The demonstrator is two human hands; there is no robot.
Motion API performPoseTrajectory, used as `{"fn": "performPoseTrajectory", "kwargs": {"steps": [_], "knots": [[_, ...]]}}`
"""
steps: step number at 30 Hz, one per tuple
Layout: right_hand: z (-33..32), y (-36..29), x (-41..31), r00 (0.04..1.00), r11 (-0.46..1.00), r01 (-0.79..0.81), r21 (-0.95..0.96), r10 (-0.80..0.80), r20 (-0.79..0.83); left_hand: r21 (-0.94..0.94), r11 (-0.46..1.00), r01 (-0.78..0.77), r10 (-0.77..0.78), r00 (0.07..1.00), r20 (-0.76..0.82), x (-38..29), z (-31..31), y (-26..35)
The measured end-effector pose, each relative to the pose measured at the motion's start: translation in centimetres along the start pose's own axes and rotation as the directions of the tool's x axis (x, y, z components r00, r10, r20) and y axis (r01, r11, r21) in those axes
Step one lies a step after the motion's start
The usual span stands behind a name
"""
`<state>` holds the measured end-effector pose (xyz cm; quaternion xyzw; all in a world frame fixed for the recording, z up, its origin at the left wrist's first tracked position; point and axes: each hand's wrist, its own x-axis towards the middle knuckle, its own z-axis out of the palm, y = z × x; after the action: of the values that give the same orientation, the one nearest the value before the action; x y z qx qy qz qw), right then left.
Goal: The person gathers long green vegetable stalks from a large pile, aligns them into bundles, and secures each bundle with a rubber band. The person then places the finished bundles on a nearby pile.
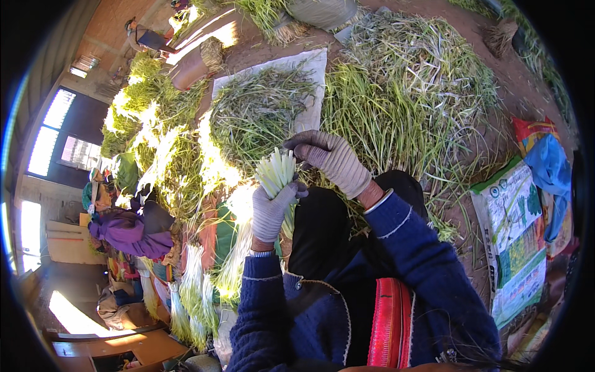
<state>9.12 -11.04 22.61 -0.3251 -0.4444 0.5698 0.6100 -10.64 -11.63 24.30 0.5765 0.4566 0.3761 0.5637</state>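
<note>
A bunch of pale stalks [276,169], perhaps garlic chives, stands in my gloved left hand [273,211] with its whitish ends up. The green part hangs below the fist, partly hidden by it. My right hand [335,162], also in a striped knit glove with darkened fingertips, is held just right of the bunch's top. Its fingers are bent, and I cannot tell whether something thin is between them. Beyond my knees lies a large heap of long green stalks [372,111]. Loose green leaves [260,111] are piled on a white sheet [312,100].
Finished-looking bundles with white ends [191,269] lie at my left. A person in purple [135,230] sits beyond them; another person [148,38] is far back. A printed sack [516,237] and a blue cloth [551,167] lie at right.
</note>
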Motion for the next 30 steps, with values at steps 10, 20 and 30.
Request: {"fn": "performPoseTrajectory", "kwargs": {"steps": [10, 20, 30], "knots": [[0.6, 1.3, -0.2, 1.000, 0.998, 0.026, 0.060, -0.026, 0.010, -0.052, 0.999, -0.012, 0.010, 0.999, -0.042, 0.2, 0.1, -1.0], [2.1, 0.8, -0.8, 0.966, 0.994, -0.006, 0.114, 0.035, -0.255, 0.035, 0.999, 0.010, -0.006, 0.995, -0.101, 0.0, 1.1, -0.7], [1.0, 2.5, -0.4, 0.929, 0.922, -0.138, 0.361, 0.247, -0.275, 0.060, 0.996, -0.068, 0.076, 0.987, -0.142, -0.3, 0.9, -1.5]]}}
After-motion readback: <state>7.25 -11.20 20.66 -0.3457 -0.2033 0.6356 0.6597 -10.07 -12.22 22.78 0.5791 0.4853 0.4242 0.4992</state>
